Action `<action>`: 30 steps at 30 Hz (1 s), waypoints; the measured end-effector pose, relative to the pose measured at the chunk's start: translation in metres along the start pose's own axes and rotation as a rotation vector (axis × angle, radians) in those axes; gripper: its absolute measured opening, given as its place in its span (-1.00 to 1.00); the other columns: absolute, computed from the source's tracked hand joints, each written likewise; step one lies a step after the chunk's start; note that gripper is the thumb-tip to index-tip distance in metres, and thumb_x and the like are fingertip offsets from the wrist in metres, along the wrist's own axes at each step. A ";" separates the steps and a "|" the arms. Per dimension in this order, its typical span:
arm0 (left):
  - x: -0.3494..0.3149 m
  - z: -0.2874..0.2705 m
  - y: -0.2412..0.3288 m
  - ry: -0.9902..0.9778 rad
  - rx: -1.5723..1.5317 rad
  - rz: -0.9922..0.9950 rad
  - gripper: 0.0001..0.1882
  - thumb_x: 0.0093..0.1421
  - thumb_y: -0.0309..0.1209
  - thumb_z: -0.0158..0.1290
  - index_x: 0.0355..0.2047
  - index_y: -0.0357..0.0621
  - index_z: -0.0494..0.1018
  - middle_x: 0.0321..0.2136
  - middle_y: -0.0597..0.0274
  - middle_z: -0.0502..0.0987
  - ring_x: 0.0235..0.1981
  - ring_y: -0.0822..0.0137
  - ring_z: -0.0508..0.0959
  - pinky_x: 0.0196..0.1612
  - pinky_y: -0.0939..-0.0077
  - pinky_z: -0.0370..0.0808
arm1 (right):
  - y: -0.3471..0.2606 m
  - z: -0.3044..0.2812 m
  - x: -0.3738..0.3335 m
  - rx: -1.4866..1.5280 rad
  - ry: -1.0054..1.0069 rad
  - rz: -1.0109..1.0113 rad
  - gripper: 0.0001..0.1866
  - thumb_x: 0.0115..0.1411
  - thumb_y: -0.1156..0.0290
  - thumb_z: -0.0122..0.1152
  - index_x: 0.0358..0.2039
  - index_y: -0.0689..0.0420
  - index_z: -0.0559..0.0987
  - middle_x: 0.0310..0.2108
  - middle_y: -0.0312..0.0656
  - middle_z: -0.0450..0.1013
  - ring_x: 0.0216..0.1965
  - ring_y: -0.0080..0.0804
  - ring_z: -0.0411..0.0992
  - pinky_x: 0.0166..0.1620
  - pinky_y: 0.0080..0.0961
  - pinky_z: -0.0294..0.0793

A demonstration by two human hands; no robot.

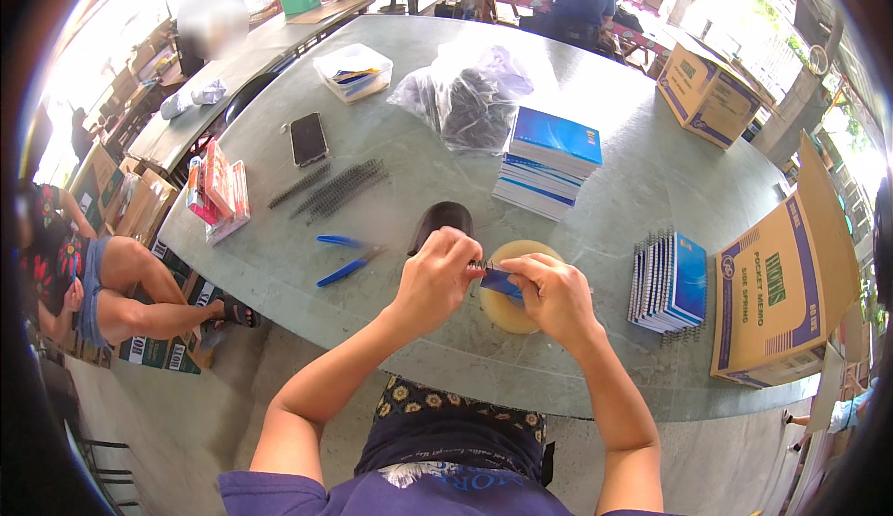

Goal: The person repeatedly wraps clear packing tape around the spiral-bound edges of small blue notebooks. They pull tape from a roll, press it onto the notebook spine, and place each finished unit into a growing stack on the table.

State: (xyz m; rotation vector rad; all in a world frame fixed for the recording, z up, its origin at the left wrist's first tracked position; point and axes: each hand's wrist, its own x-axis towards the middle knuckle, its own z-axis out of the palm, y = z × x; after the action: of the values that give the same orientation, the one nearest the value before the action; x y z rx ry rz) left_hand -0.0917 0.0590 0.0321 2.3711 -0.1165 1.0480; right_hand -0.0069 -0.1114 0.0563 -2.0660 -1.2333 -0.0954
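My left hand point(437, 272) pinches the end of a dark spiral binding coil point(475, 265) at the edge of a small blue-covered memo pad point(500, 282). My right hand point(556, 300) grips that pad between thumb and fingers. Below them on the table lies a round, pale yellow disc point(507, 319). Just beyond my left hand stands a black curved object point(439, 218) whose kind I cannot make out. Blue-handled pliers point(346, 260) rest to the left, spread apart. Farther left are several loose black coils point(344, 190).
Stacked blue pads point(549, 158) stand beyond my hands, beside a plastic bag point(470, 97). Spiral-bound pads point(668, 283) and an open carton point(767, 288) are at right; another carton point(709, 88) stands behind. A phone point(308, 139), orange-red packets point(219, 190) and a plastic tub point(353, 71) occupy the left. A person point(121, 283) sits left.
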 end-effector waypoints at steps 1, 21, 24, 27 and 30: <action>0.001 -0.003 0.000 -0.102 -0.053 -0.110 -0.75 0.14 -0.30 0.13 -0.25 -0.19 0.43 -0.55 0.15 0.50 -0.52 0.23 0.53 -0.43 0.42 0.44 | 0.000 0.000 0.001 -0.014 0.001 -0.018 -0.81 0.09 0.48 0.10 -0.27 0.05 0.59 -0.36 -0.21 0.54 -0.34 -0.24 0.51 -0.28 -0.35 0.45; 0.052 -0.008 -0.095 -0.533 0.110 -0.605 -0.38 0.05 0.01 0.14 -0.04 -0.21 0.35 -0.21 -0.11 0.53 -0.18 0.01 0.54 -0.16 0.21 0.46 | -0.017 0.002 0.011 -0.050 -0.063 0.064 -0.69 -0.04 0.51 0.26 -0.25 0.09 0.43 -0.30 -0.16 0.49 -0.25 -0.16 0.47 -0.22 -0.28 0.42; 0.025 0.040 -0.149 -0.664 0.126 -0.485 -0.31 -0.17 -0.14 0.28 -0.02 -0.19 0.38 -0.16 -0.09 0.52 -0.11 -0.02 0.51 -0.03 0.23 0.44 | 0.014 -0.030 -0.003 0.153 -0.093 0.232 -0.68 -0.17 0.55 0.35 -0.31 0.17 0.53 -0.43 -0.24 0.50 -0.32 -0.42 0.50 -0.23 -0.48 0.46; 0.026 0.057 -0.153 -0.383 0.005 -0.402 -0.47 -0.17 -0.38 0.22 -0.10 -0.09 0.41 -0.23 -0.10 0.49 -0.15 -0.07 0.48 -0.05 0.16 0.42 | 0.069 -0.027 -0.046 0.681 0.183 0.236 -0.72 -0.16 0.56 0.37 -0.39 0.28 0.51 -0.48 -0.19 0.49 -0.39 -0.50 0.46 -0.31 -0.59 0.47; 0.074 -0.006 -0.144 0.155 -0.019 -0.413 -0.56 -0.07 -0.43 0.17 -0.12 -0.11 0.39 -0.28 -0.02 0.47 -0.24 0.05 0.48 -0.17 0.19 0.40 | 0.078 0.013 -0.049 0.643 0.321 0.168 -0.65 -0.03 0.43 0.37 -0.24 0.24 0.49 -0.34 -0.18 0.45 -0.37 -0.51 0.40 -0.28 -0.59 0.41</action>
State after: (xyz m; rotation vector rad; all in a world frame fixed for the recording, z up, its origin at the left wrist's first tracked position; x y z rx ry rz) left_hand -0.0028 0.1946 0.0237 2.1575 0.4004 1.0117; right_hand 0.0243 -0.1622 -0.0149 -1.5077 -0.7580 0.0437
